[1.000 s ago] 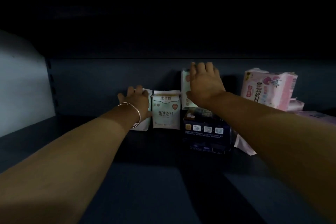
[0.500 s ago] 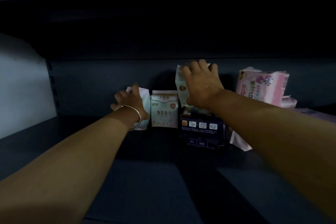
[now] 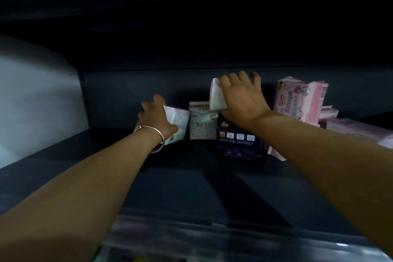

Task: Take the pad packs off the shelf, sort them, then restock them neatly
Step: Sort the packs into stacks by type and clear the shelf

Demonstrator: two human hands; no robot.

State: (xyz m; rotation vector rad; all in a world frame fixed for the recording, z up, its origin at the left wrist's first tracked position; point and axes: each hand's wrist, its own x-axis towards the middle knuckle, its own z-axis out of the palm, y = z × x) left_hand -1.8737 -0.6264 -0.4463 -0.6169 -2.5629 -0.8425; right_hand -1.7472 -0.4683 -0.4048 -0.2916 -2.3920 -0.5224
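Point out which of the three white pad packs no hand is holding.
The middle white pack, standing upright on the shelf. The left hand grips its neighbour; the right hand lifts another.

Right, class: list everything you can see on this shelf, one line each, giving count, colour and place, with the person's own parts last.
White pad pack: one, white with pale green, upright at the back, between the two hands.
Left-held pad pack: one, white, tilted, gripped by the left hand.
Raised pad pack: one, white-green, lifted above the navy box.
Navy box: one, dark blue, under the right hand.
Pink packs: several, pink, piled at right; exact count unclear.
Shelf: one, dark grey.
Bangle: one, metallic, on the left wrist.
Left hand: grips its pack.
Right hand: grips the raised pack.
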